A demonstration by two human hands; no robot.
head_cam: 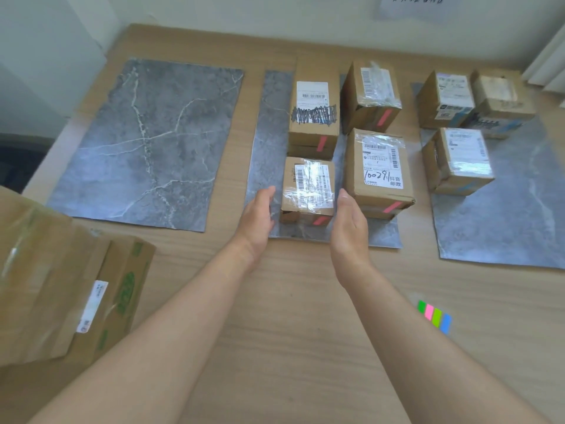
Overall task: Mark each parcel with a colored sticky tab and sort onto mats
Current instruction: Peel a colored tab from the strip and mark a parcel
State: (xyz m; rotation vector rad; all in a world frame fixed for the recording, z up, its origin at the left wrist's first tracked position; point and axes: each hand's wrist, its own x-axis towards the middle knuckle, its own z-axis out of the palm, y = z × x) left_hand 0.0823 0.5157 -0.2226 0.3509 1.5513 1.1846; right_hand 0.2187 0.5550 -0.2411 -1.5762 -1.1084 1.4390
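Note:
A small taped parcel (308, 188) with a pink tab on its front stands at the near edge of the middle grey mat (269, 130). My left hand (258, 217) and right hand (348, 224) flank it with straight fingers, a small gap on each side. Three more pink-tabbed parcels share that mat: one (313, 114) behind, one (371, 96) at the back right, one (379, 171) beside my right hand. The right mat (513, 215) carries three parcels, the nearest (458, 160) with a blue tab. The left mat (146, 142) is bare. A sticky tab pad (434, 315) lies near my right forearm.
A large cardboard box (61, 283) with green print sits at the near left corner of the wooden table (290, 332). A wall runs along the table's far side, with a paper sheet (415, 6) on it.

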